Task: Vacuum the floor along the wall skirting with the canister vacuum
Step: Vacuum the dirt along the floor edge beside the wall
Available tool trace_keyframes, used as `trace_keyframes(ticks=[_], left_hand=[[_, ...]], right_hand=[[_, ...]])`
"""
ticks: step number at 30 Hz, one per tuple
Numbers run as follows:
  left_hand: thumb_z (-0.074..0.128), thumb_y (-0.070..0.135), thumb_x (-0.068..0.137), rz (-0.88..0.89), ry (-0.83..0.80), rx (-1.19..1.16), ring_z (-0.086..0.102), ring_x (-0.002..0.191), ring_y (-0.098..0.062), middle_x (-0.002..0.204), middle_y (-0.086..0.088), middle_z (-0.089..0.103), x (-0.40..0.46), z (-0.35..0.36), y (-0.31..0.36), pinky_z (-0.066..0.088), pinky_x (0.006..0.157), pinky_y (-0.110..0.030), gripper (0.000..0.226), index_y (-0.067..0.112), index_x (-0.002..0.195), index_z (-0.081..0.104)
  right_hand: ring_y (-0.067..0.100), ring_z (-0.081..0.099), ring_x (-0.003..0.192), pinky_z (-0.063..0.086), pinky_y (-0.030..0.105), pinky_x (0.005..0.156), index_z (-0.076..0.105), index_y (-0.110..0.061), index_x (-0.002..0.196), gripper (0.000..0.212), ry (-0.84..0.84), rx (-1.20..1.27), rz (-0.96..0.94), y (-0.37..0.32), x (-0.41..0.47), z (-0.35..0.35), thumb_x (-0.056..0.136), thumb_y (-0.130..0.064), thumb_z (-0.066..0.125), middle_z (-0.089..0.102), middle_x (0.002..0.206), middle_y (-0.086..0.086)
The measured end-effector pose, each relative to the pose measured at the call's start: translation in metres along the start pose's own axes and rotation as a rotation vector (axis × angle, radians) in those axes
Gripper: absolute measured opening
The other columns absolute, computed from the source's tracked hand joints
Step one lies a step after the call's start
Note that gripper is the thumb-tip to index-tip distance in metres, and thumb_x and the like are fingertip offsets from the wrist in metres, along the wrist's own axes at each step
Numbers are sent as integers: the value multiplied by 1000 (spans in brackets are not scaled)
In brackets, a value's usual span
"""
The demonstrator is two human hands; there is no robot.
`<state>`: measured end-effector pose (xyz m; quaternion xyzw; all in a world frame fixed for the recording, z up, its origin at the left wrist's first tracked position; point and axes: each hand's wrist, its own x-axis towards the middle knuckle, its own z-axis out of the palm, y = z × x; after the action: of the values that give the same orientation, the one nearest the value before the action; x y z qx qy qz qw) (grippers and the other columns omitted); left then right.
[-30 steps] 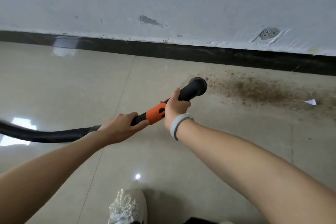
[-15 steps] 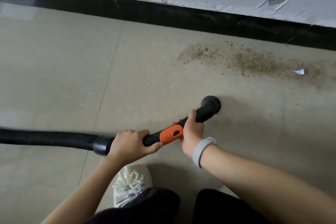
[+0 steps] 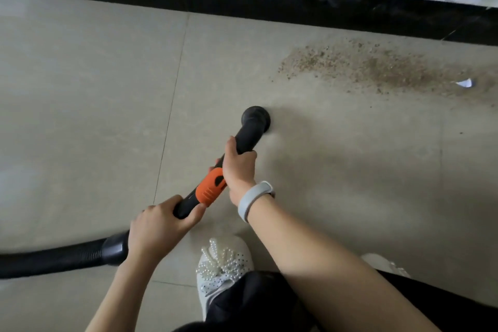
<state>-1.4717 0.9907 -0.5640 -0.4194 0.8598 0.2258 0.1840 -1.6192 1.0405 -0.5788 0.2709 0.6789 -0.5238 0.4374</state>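
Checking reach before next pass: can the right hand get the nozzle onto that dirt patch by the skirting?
Probably yes. The right hand grips the nozzle, whose mouth sits short of the dirt patch; only bare floor lies between.

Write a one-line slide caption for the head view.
Both hands grip the vacuum nozzle, short of the dirt patch.

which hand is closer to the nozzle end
The right hand, the one wearing the grey wristband, grips nearest the nozzle; the left hand holds behind the orange collar.
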Motion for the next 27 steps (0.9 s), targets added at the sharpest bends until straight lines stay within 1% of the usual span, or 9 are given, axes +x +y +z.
trace_keyframes(ticks=[2, 4, 9, 11, 14, 20, 23, 25, 27], left_hand=[[27, 82, 59, 90, -26, 85, 51, 60, -24, 52, 5, 50, 9, 1, 19, 32, 54, -30, 61, 23, 62, 42], [17, 85, 54, 183, -33, 156, 52, 60, -21, 51, 6, 47, 22, 4, 43, 33, 54, -29, 67, 23, 63, 41], [38, 77, 74, 248, -34, 128, 59, 70, -24, 55, 6, 45, 49, 9, 96, 36, 59, -29, 57, 21, 64, 42], [40, 75, 76, 217, 6, 66, 59, 69, -27, 54, 6, 45, 48, 9, 99, 35, 58, -30, 57, 20, 62, 38], [47, 68, 79, 158, 77, -22, 60, 69, -30, 55, 6, 46, 41, 5, 82, 33, 57, -31, 49, 21, 68, 44], [54, 64, 77, 3, 215, 2, 60, 70, -36, 55, 1, 45, 41, -4, 43, 34, 60, -33, 48, 17, 77, 50], [59, 58, 79, -43, 222, -78, 52, 60, -33, 51, -1, 47, 40, -3, 36, 36, 58, -34, 44, 15, 70, 51], [59, 56, 79, -62, 216, -109, 49, 59, -32, 51, -1, 47, 38, -3, 36, 36, 59, -34, 43, 17, 67, 49], [58, 56, 79, -83, 201, -114, 52, 60, -33, 51, 0, 46, 30, 1, 38, 36, 59, -33, 42, 18, 65, 47]], right_hand=[[34, 65, 72, 56, 45, 79, 39, -2, 115, 44, 74, 84, 9, -4, 7, -22, 94, -39, 50, 65, 87, 17], [32, 65, 67, 57, 44, 76, 43, -1, 115, 46, 183, 136, -8, -14, 18, -47, 94, -41, 51, 64, 77, 13], [38, 66, 91, 54, 46, 86, 46, 2, 121, 59, 326, 92, -72, -46, 41, -73, 91, -50, 46, 66, 109, 21], [39, 62, 101, 50, 40, 90, 41, 2, 126, 58, 337, 21, -95, -59, 43, -71, 95, -47, 43, 61, 120, 21], [36, 52, 118, 39, 34, 89, 31, 4, 133, 54, 279, -122, -130, -74, 45, -56, 100, -38, 39, 50, 134, 20], [37, 55, 113, 42, 41, 96, 29, 1, 130, 54, 74, -252, -162, -85, 37, 0, 98, -41, 42, 54, 128, 21], [33, 62, 90, 48, 44, 93, 33, -5, 126, 46, -81, -71, -134, -74, 33, 8, 94, -34, 51, 62, 102, 14], [25, 58, 62, 55, 42, 76, 40, -10, 113, 33, -229, 199, -65, -57, 27, 8, 90, -25, 59, 57, 75, 8], [21, 51, 52, 53, 34, 59, 43, -12, 98, 22, -309, 353, -3, -38, 19, 5, 90, -23, 61, 50, 67, 7]])
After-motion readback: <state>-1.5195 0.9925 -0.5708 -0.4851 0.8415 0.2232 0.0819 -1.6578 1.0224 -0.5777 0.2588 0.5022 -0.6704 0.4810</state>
